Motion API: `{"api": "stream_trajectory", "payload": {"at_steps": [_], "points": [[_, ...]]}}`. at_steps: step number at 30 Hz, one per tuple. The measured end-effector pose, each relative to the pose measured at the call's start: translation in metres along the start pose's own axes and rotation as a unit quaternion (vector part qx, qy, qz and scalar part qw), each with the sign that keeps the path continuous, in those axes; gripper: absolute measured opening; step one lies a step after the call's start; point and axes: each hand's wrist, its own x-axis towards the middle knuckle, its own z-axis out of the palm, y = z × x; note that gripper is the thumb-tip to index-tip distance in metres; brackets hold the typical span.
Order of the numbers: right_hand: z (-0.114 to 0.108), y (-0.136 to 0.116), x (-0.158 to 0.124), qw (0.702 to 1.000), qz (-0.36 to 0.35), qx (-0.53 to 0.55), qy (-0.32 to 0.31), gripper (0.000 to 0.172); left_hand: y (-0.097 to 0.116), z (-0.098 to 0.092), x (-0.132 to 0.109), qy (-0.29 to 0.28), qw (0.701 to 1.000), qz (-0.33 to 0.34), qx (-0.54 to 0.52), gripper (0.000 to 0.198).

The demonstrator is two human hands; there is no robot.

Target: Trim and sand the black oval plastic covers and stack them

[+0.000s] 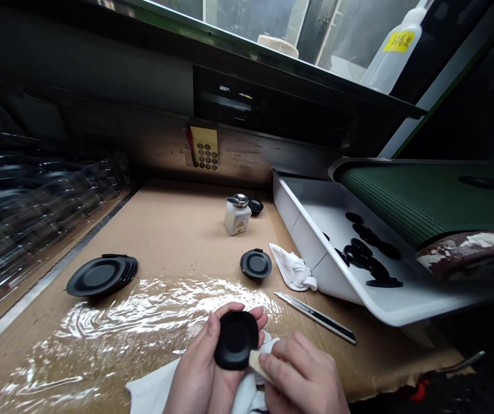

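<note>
We're looking at a black rounded plastic dish, and it's lying in our left hand, the fingers cupping it from beneath, the thumb along its side. Our right hand is pinching a beige pad, its tip resting against the dish's lower right edge. Below both hands a white cloth is spreading over shiny clear film, which is covering the near part of the brown cardboard and throwing back crinkled glare.

Out on that cardboard, a stack of black dishes is leaning over at left, while a single black dish is sitting ahead of us. Beyond it a white dispenser bottle is standing upright. To the right, a crumpled rag and a utility knife are lying near a white tray, which is holding scattered black pieces. A green conveyor belt is overhanging it.

Clear plastic trays are crowding the left; a yellow note is clinging to the stained metal wall, and a squeeze bottle is perching on the ledge above.
</note>
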Motion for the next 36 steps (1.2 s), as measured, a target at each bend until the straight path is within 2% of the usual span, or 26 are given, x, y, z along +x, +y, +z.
{"api": "stream_trajectory", "payload": {"at_steps": [8, 11, 15, 18, 21, 25, 29, 31, 34, 36], "points": [[-0.004, 0.018, 0.037, 0.997, 0.068, -0.003, -0.023, 0.019, 0.000, -0.005, 0.004, -0.043, 0.999, -0.013, -0.021, 0.024], [-0.007, 0.026, 0.044, 0.995, 0.093, 0.032, -0.033, 0.019, 0.000, -0.003, 0.003, -0.027, 1.000, 0.004, -0.006, 0.021], [-0.021, 0.029, 0.034, 0.990, 0.117, 0.074, -0.026, 0.023, 0.001, 0.000, 0.001, 0.000, 1.000, 0.013, 0.012, 0.015], [-0.027, 0.023, 0.021, 0.991, 0.079, 0.092, -0.064, 0.028, 0.000, -0.001, 0.003, -0.016, 1.000, -0.014, -0.017, 0.020], [-0.026, 0.018, 0.011, 0.992, 0.035, 0.095, -0.070, 0.026, 0.000, -0.004, 0.006, -0.028, 0.998, -0.036, -0.047, 0.025], [-0.010, 0.007, 0.006, 0.997, -0.013, 0.060, -0.039, 0.018, -0.002, -0.006, 0.007, -0.019, 0.998, -0.033, -0.048, 0.030], [0.010, -0.013, 0.020, 0.998, -0.023, 0.025, 0.045, 0.013, -0.002, -0.004, 0.005, 0.000, 0.999, -0.030, -0.024, 0.032], [0.014, -0.019, 0.027, 0.998, -0.023, 0.016, 0.061, 0.016, -0.002, -0.003, 0.004, 0.001, 0.999, -0.034, -0.019, 0.031], [0.007, -0.013, 0.026, 0.999, -0.024, 0.021, 0.040, 0.015, -0.002, -0.003, 0.006, -0.005, 0.999, -0.041, -0.031, 0.029], [-0.001, -0.004, 0.019, 0.999, -0.025, 0.028, -0.001, 0.016, -0.002, -0.003, 0.007, -0.015, 0.998, -0.040, -0.044, 0.027]]}}
